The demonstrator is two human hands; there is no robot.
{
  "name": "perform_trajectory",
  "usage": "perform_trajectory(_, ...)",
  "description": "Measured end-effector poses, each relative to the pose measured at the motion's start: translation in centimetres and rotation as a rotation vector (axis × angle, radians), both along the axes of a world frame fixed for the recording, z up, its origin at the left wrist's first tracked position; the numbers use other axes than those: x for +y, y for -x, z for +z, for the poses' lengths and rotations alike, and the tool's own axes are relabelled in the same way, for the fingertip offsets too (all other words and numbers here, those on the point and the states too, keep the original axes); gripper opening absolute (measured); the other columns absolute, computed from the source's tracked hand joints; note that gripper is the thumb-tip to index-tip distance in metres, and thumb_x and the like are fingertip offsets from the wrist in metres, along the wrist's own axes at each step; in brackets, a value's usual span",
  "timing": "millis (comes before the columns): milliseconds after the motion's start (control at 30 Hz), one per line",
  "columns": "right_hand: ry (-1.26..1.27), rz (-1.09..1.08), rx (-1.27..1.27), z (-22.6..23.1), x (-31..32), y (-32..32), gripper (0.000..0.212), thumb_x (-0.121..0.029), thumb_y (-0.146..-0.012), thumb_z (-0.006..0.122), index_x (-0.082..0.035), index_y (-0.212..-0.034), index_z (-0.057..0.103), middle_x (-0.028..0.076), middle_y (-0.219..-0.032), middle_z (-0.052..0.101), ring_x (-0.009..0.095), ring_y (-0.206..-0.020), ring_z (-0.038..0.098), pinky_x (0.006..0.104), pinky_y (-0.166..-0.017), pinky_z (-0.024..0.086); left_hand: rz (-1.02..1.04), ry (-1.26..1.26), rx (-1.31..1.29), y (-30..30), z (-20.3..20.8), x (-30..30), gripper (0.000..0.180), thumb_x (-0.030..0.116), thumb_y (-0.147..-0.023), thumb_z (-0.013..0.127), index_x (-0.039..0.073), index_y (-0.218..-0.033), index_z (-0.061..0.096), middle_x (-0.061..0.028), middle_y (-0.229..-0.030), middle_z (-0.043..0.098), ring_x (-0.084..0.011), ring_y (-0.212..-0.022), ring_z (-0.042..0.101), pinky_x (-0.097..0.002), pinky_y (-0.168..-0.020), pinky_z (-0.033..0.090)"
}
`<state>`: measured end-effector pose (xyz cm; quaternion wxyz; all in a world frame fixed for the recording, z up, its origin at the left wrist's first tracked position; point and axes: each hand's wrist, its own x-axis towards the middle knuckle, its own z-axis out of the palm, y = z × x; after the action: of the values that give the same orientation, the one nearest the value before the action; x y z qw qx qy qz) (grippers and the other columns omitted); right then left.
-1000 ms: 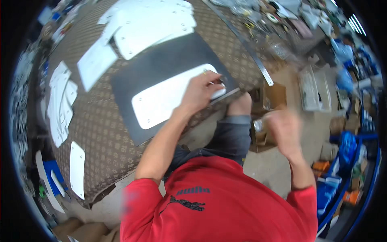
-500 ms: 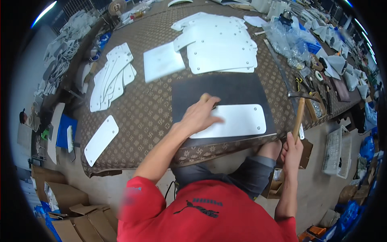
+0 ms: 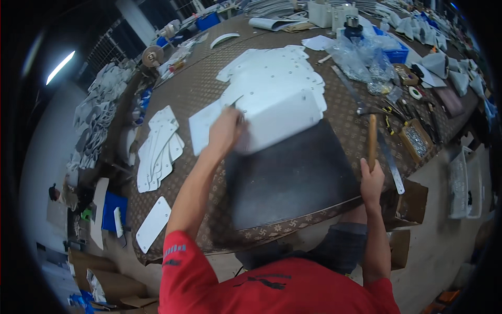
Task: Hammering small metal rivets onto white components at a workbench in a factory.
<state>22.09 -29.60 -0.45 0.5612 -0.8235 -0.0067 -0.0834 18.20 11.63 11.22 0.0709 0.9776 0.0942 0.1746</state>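
My left hand (image 3: 226,128) is closed at the left end of a white rounded panel (image 3: 285,125), blurred by motion, which lies over or just above the near edge of a pile of similar white panels (image 3: 272,70). A thin dark pointed thing (image 3: 237,100) sticks up from its fingers; its kind is unclear. In my right hand (image 3: 372,180) is a hammer, its wooden handle (image 3: 372,138) upright and its metal head at the top, beside the right edge of a black mat (image 3: 293,180). The mat's surface shows bare below the panel.
A fan of white studded panels (image 3: 157,149) lies left, with a single panel (image 3: 153,225) nearer me. A steel ruler (image 3: 391,165) juts past the table's edge on the right, near a box of small metal fasteners (image 3: 417,140). Plastic bags (image 3: 361,57) sit far right.
My left hand has moved the white panel off the black mat, away from me, to the pile. My right hand has risen slightly with the hammer. The whole view has shifted.
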Motion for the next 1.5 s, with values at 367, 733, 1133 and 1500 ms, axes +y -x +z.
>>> perform_trajectory(367, -0.191, -0.053, -0.139, -5.4, -2.0, -0.8, 0.024, -0.026, -0.105, 0.058, -0.007, -0.091, 0.055, -0.006, -0.062, 0.038, 0.004, -0.048, 0.034, 0.0255, -0.042, 0.025, 0.674, -0.146, 0.229, 9.2, -3.2, 21.1, 0.023, 0.017, -0.091, 0.058, 0.005, -0.107, 0.069, -0.0206, -0.105, 0.072, -0.0393, -0.097, 0.07, -0.0494, -0.082, 0.056)
perform_trajectory(733, 0.043, -0.079, -0.174, -2.1, 0.5, -0.3, 0.029, -0.026, -0.105, 0.057, -0.002, -0.088, 0.052, -0.002, -0.068, 0.038, 0.009, -0.062, 0.036, 0.0297, -0.056, 0.031, 1.151, 0.275, -0.075, 26.4, -11.0, 32.2, 0.061, 0.046, -0.085, 0.072, 0.001, -0.124, 0.06, -0.0251, -0.119, 0.067, -0.0425, -0.114, 0.063, -0.0506, -0.094, 0.051)
perform_trajectory(1133, 0.051, -0.16, -0.058, -1.6, 0.3, 0.0, 0.029, -0.025, -0.102, 0.061, -0.002, -0.087, 0.053, 0.0, -0.067, 0.041, 0.01, -0.062, 0.039, 0.0311, -0.056, 0.034, 0.811, -0.111, -0.403, 30.4, -6.8, 25.1, 0.033, 0.007, -0.087, 0.064, 0.01, -0.119, 0.069, -0.0161, -0.094, 0.072, -0.036, -0.085, 0.071, -0.0439, -0.074, 0.056)
perform_trajectory(1500, -0.001, -0.105, -0.005, -1.5, 0.0, 0.7, 0.031, -0.026, -0.101, 0.064, -0.003, -0.084, 0.053, 0.001, -0.065, 0.044, 0.011, -0.061, 0.043, 0.0315, -0.055, 0.037, -0.449, -0.16, 0.225, 18.6, -6.1, -2.4, 0.055, 0.009, -0.082, 0.071, 0.013, -0.135, 0.058, -0.0144, -0.119, 0.068, -0.0281, -0.077, 0.07, -0.0403, -0.065, 0.058)
